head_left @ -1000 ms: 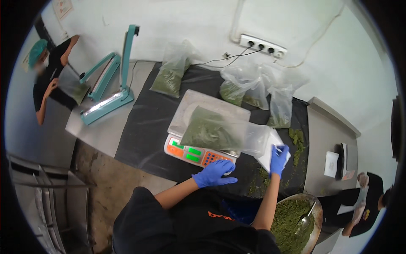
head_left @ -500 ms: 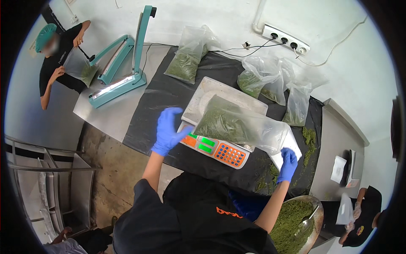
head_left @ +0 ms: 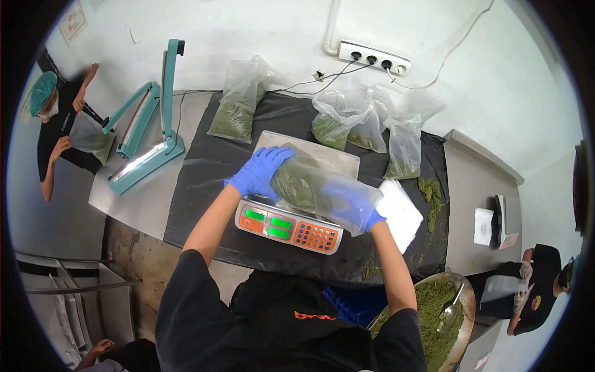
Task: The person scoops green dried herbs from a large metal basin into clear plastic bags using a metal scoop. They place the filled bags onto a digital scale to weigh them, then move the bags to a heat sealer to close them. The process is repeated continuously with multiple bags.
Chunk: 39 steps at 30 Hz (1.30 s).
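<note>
A clear plastic bag of green dried herb [head_left: 310,186] lies across the metal pan of a scale [head_left: 288,224] with an orange keypad and green displays. My left hand [head_left: 259,172], in a blue glove, grips the bag's left end. My right hand [head_left: 354,208], also gloved, holds the bag's right end, partly seen through the plastic. The scale stands on a black sheet [head_left: 204,186] covering the table.
More herb-filled bags: one [head_left: 237,105] at the back left, three [head_left: 365,127] by the wall. A teal bag sealer [head_left: 145,133] stands left. White paper [head_left: 400,211], loose herb [head_left: 432,192], a metal bowl of herb with a scoop [head_left: 443,316]. Persons stand at far left [head_left: 59,124] and right [head_left: 536,291].
My left hand rose from beside the scale and took the bag's left end. My right hand moved from the white paper onto the bag's right end. The bag is now bunched between both hands.
</note>
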### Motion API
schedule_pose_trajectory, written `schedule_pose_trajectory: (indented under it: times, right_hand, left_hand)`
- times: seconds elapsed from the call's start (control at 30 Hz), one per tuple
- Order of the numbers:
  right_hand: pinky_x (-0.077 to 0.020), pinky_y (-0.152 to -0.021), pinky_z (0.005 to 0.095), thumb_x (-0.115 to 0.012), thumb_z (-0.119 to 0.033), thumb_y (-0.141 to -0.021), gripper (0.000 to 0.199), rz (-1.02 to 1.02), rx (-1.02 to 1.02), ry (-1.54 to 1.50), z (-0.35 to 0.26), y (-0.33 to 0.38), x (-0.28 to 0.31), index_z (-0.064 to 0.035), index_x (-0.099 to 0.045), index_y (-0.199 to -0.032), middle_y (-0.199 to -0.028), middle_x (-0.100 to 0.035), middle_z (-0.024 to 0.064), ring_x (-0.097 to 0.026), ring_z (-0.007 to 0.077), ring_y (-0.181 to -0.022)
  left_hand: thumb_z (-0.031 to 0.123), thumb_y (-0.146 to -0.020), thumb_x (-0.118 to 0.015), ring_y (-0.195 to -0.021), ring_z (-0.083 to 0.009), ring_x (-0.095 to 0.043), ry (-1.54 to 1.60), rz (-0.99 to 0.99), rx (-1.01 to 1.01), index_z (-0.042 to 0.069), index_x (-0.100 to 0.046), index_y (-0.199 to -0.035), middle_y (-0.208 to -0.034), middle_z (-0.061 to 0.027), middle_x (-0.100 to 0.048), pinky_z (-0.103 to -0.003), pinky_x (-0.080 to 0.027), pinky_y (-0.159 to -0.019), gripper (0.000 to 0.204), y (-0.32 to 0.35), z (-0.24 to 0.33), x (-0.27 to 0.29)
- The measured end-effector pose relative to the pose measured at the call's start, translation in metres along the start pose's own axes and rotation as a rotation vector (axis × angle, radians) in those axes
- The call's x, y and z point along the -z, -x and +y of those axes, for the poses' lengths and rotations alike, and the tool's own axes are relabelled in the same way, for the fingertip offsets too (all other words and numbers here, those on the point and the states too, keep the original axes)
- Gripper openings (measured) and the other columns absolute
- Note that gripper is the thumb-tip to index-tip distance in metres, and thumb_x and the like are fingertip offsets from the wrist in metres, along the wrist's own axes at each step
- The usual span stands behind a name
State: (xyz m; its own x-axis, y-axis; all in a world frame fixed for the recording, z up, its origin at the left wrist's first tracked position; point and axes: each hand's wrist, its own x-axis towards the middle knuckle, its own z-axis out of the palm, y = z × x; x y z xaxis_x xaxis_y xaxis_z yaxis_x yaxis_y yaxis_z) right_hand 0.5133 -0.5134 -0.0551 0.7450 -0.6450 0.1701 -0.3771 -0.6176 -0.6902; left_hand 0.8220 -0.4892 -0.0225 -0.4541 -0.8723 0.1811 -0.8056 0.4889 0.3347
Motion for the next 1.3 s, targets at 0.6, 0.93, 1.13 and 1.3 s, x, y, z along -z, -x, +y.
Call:
schedule_pose_trajectory:
  times: [0.6, 0.93, 1.13, 1.3]
  right_hand:
    - [-0.0463, -0.078, 0.0356, -0.061, -0.011, -0.073, 0.030, 0.318, 0.098, 0.287, 0.004, 0.025, -0.012, -0.0111, -0.060, -0.104, -0.098, -0.061, 0.0116, -0.057, 0.0284, -0.088]
    - [-0.0468, -0.080, 0.0373, -0.058, -0.009, -0.075, 0.032, 0.308, -0.027, 0.343, -0.011, 0.032, 0.001, -0.0159, -0.061, -0.106, -0.101, -0.061, 0.0118, -0.058, 0.0300, -0.092]
    - [-0.0464, -0.084, 0.0319, -0.064, 0.002, -0.068, 0.041, 0.396, -0.312, -0.065, -0.032, 0.065, 0.009, -0.0134, -0.063, -0.107, -0.108, -0.060, 0.0110, -0.058, 0.0230, -0.097]
    - [-0.0435, -0.090, 0.0319, -0.062, 0.011, -0.067, 0.043, 0.633, -0.607, 0.004, -0.080, 0.191, 0.031, -0.0034, -0.062, -0.107, -0.112, -0.059, 0.0121, -0.056, 0.0225, -0.102]
  left_hand:
    - [0.049, -0.038, -0.082, -0.129, -0.0286, -0.026, 0.307, 0.509, 0.280, 0.003, -0.022, -0.137, -0.138, -0.0138, -0.030, -0.037, -0.021, -0.106, 0.124, 0.096, 0.022, 0.054]
    - [0.044, -0.038, -0.085, -0.129, -0.0248, -0.026, 0.419, 0.700, 0.431, 0.002, -0.021, -0.137, -0.138, -0.0125, -0.029, -0.035, -0.019, -0.107, 0.125, 0.157, 0.029, 0.070]
    - [0.043, -0.040, -0.085, -0.129, -0.0247, -0.027, 0.451, 0.692, 0.413, 0.002, -0.021, -0.137, -0.138, -0.0127, -0.030, -0.034, -0.020, -0.107, 0.123, 0.156, 0.032, 0.067]
    - [0.045, -0.041, -0.084, -0.129, -0.0260, -0.027, 0.455, 0.654, 0.440, 0.002, -0.023, -0.136, -0.137, -0.0135, -0.031, -0.035, -0.020, -0.106, 0.121, 0.157, 0.040, 0.067]
